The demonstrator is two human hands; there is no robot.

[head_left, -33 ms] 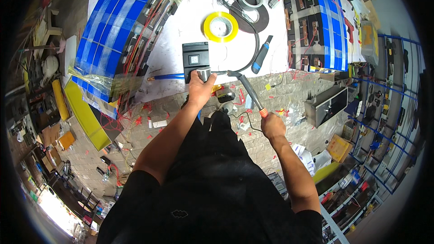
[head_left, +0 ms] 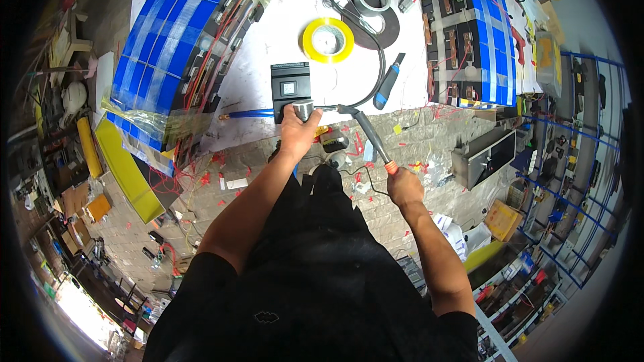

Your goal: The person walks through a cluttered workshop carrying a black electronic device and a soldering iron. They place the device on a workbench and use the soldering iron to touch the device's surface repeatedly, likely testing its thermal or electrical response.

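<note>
Gripping prob. metal piece (head_left: 303, 109) in L hand (head_left: 299, 134), blk tool (head_left: 373, 135) in R hand (head_left: 406, 188), both curled; white-topped bench (head_left: 282, 23), cluttered rm (head_left: 376, 213).

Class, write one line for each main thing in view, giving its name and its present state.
Left hand: gripping the silver part
Right hand: closed around the lever's orange end
Black box: lying flat
Yellow tape: rolled, lying flat
Grey tape: rolled, lying flat
Cable: curved, not straight
Left blue block: strapped with clear tape
</note>
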